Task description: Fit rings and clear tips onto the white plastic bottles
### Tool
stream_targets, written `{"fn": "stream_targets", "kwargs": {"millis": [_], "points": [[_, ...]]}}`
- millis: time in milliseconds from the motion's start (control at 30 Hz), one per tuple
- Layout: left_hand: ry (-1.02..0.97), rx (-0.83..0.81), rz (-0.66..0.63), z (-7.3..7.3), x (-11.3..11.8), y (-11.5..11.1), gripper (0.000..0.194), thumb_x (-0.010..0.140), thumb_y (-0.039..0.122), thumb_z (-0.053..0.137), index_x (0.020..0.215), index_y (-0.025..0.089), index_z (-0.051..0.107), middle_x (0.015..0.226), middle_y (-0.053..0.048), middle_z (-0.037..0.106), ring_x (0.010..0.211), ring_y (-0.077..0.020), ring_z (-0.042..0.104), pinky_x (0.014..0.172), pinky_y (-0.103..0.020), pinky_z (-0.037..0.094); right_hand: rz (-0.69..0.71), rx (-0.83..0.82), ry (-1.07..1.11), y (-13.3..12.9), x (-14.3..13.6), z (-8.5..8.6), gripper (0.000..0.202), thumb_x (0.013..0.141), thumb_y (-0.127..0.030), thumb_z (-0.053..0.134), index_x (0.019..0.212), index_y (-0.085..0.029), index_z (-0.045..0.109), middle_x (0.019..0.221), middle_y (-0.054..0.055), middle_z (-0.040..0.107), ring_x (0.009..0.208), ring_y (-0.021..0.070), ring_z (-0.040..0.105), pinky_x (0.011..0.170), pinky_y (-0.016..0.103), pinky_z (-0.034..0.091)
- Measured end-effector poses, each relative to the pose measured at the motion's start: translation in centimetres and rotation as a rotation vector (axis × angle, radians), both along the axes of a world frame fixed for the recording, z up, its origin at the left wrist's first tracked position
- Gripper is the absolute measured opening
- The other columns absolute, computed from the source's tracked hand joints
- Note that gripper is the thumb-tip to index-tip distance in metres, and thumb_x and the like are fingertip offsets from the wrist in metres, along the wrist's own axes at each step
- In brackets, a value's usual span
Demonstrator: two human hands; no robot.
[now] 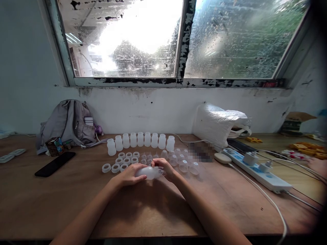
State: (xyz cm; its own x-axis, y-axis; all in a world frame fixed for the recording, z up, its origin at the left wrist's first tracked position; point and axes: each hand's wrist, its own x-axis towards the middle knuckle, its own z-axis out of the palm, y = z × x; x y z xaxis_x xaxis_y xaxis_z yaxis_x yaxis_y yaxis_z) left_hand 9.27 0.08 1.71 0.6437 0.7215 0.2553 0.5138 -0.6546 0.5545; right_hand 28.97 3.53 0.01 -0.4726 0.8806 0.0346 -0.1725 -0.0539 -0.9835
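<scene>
A frosted white baby bottle (149, 173) lies on its side just above the table, its neck end pointing right. My left hand (129, 176) is closed around its base end. At the neck end, the fingers of my right hand (167, 169) are pinched on a clear piece (160, 171) that looks like a nipple; the fingertips hide part of it. Just beyond my hands stand several white collar rings (115, 167), several small clear nipples (150, 156) and several clear dome caps (183, 166). Behind them several frosted bottles (140, 139) stand upright in a curved row.
Left are a grey backpack (67, 119), a small box (54, 146) and a black phone (55, 164). Right are a white bag (217, 124), a round white charger (222, 158) and a power strip (265, 178) with cables. Another person's hand (317, 166) shows at the right edge near yellow parts (308, 148).
</scene>
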Motion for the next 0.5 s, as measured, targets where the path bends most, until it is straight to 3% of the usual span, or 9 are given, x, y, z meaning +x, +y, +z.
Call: {"fn": "stream_targets", "kwargs": {"millis": [133, 267, 400, 500], "points": [[-0.1, 0.034, 0.049, -0.7, -0.3, 0.7, 0.038, 0.074, 0.037, 0.053, 0.107, 0.019, 0.051, 0.102, -0.006, 0.056, 0.089, -0.0199, 0.052, 0.079, -0.03, 0.041, -0.055, -0.039, 0.154, 0.1, 0.1, 0.6, 0.036, 0.075, -0.045, 0.045, 0.061, -0.015, 0.057, 0.057, 0.0, 0.052, 0.048, 0.0093, 0.044, 0.046, 0.022, 0.031], [-0.519, 0.137, 0.324, -1.4, -1.6, 2.8, 0.041, 0.073, 0.037, 0.054, 0.108, 0.017, 0.042, 0.098, -0.007, 0.055, 0.085, -0.0191, 0.054, 0.073, -0.03, 0.044, -0.155, -0.089, 0.293, 0.5, 0.5, 0.8, 0.028, 0.073, -0.042, 0.049, 0.068, -0.017, 0.059, 0.067, 0.002, 0.056, 0.058, 0.0115, 0.05, 0.054, 0.024, 0.038], [-0.971, 0.274, 0.544, -1.1, -5.2, 5.3, 0.052, 0.068, 0.034, 0.061, 0.111, 0.02, 0.035, 0.107, -0.008, 0.051, 0.097, -0.0193, 0.052, 0.081, -0.031, 0.043, -0.183, -0.122, 0.283, 0.7, 0.7, 0.2, 0.028, 0.073, -0.042, 0.049, 0.068, -0.016, 0.058, 0.066, 0.002, 0.055, 0.056, 0.0111, 0.049, 0.052, 0.025, 0.039], [-0.941, 0.293, 0.737, -0.9, -8.9, 6.4, 0.051, 0.063, 0.034, 0.064, 0.107, 0.018, 0.043, 0.106, -0.009, 0.052, 0.097, -0.0206, 0.053, 0.081, -0.033, 0.043, -0.172, -0.107, 0.255, 0.9, 0.4, -0.4, 0.027, 0.073, -0.042, 0.05, 0.068, -0.016, 0.057, 0.064, 0.001, 0.053, 0.053, 0.0103, 0.048, 0.048, 0.024, 0.037]]}}
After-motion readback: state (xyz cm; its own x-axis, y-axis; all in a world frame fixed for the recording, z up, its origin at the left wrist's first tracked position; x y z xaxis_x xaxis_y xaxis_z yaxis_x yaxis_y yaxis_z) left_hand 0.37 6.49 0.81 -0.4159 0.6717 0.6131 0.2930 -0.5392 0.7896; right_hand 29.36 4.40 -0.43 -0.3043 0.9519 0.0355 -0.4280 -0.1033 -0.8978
